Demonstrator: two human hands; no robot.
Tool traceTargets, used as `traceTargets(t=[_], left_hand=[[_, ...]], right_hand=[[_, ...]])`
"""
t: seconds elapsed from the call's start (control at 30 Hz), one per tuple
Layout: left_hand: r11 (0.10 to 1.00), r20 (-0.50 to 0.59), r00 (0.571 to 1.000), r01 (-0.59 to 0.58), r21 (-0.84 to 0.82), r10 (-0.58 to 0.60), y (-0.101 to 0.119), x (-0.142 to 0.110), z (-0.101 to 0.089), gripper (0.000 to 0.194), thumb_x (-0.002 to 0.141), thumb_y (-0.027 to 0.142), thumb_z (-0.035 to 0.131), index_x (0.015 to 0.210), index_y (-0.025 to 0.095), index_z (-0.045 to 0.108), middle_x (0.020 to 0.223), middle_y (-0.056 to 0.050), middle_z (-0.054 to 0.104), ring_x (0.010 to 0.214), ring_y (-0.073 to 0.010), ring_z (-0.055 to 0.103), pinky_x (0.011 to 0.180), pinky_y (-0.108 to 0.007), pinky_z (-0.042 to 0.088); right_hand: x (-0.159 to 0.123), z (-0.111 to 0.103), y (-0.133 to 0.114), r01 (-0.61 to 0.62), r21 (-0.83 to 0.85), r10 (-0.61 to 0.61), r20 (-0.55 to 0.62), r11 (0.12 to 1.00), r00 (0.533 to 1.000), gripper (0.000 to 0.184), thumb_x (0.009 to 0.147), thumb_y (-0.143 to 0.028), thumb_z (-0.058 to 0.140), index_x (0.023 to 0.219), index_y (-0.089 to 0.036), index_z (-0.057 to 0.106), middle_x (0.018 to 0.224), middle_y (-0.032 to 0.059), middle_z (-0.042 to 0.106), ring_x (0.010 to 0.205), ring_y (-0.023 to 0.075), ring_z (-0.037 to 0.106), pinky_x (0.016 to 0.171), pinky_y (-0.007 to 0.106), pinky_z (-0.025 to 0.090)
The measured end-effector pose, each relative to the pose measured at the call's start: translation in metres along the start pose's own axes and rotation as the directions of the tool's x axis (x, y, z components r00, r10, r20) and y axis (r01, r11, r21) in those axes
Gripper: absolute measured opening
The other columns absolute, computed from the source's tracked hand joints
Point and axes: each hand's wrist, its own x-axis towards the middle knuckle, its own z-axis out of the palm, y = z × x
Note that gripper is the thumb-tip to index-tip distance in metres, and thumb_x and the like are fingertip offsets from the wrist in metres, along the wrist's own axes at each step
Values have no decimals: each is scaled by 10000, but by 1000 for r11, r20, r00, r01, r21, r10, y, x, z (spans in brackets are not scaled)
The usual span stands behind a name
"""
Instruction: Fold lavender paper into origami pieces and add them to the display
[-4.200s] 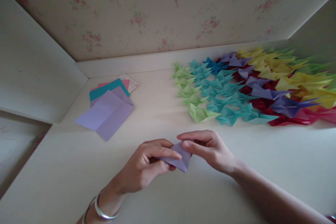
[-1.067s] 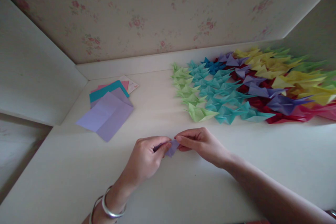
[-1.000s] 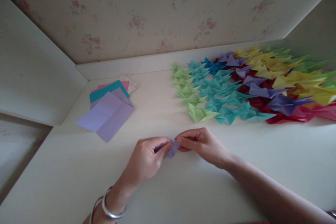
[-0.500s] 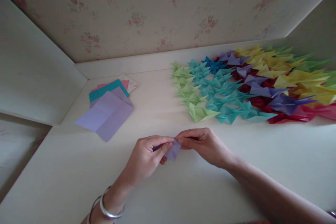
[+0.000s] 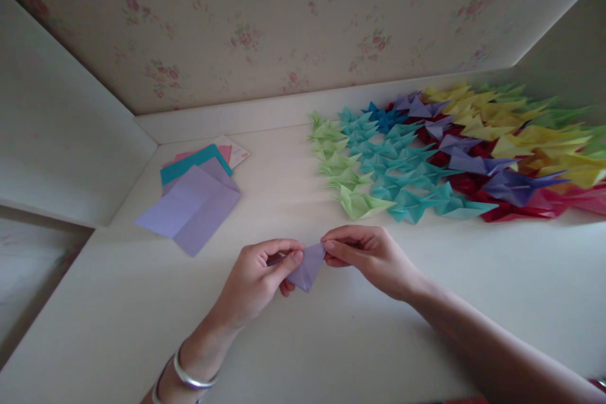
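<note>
Two hands in play, one left hand [image 5: 262, 274] and one right hand [image 5: 374, 259]! Two silver bangles [image 5: 189, 380], one folded lilac paper [image 5: 307, 268]. In the loose pile: one teal sheet [image 5: 189, 164], one pink sheet [image 5: 225, 153], at least one lilac sheet [image 5: 203, 218]. Now the origami cranes: at least five pale green cranes [image 5: 362, 203], at least five purple cranes [image 5: 516, 186], the turquoise cranes [image 5: 409, 205] and yellow cranes [image 5: 540, 142] too crowded for an exact tally!

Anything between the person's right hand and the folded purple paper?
Nothing visible does: the right hand pinches the upper right corner of the folded purple paper, while the left hand grips its other side.
</note>
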Motion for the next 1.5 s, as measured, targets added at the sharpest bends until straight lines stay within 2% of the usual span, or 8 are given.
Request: traceTargets(t=[0.2,0.5,0.67,0.77,0.87,1.17,1.33,1.5], left_hand=[[996,-10,1000,-28,80,29,-1,1,1,261,851,388,702,967,160,754,617,4,670,488,-105,591,472,-191,470],[973,-77,987,-127,192,144,7,-3,4,182,864,335,684,909,178,764,587,21,652,478,-98,583,467,-173,474],[935,-28,975,-201,294,218,6,-4,7,165,885,303,657,906,190,775,744,-16,710,548,-118,632,493,-187,508],[907,14,970,-232,353,242,2,-3,7,171,900,300,639,926,199,775,806,-31,739,659,-153,677,558,-202,543],[894,8,966,-241,378,257,1,-2,6,169,907,300,634,937,208,772,815,-28,750,661,-157,686,573,-208,551],[799,-12,900,-380,467,436,3,-1,8,141,918,198,621,911,204,762,866,-32,760,774,-156,693,729,-222,536],[813,12,904,-390,432,428,2,0,8,150,922,197,612,916,197,762,855,-36,751,744,-152,683,678,-214,527],[841,16,939,-316,438,345,3,-2,8,157,927,248,606,911,207,757,840,-20,759,732,-156,688,681,-219,521]], right_hand=[[-1,1,4,62,-159,-69,-35,985,997,241,862,-394,686,857,-167,768,821,46,721,792,185,687,776,304,581],[-1,5,-5,-55,-105,54,-5,993,999,374,832,-515,691,890,-155,772,811,52,729,796,182,693,742,284,581],[0,8,-2,-69,-127,65,-40,989,997,364,818,-515,691,792,-161,769,747,29,701,752,175,679,738,297,591],[1,9,2,-75,-91,71,-54,993,996,330,796,-499,711,822,-178,781,780,26,708,770,176,675,771,312,592],[1,9,3,-81,-59,76,-70,995,995,305,779,-483,733,862,-194,785,799,22,711,782,172,676,774,306,593],[1,9,3,-84,-63,79,-82,994,994,268,796,-443,734,861,-186,773,814,28,721,777,172,692,740,282,594],[1,7,5,-86,-70,80,-86,994,993,221,794,-404,736,829,-190,776,810,26,724,771,170,689,742,277,584],[1,7,4,-86,-92,79,-86,992,993,217,786,-389,731,827,-184,786,789,36,729,759,183,694,741,295,583]])
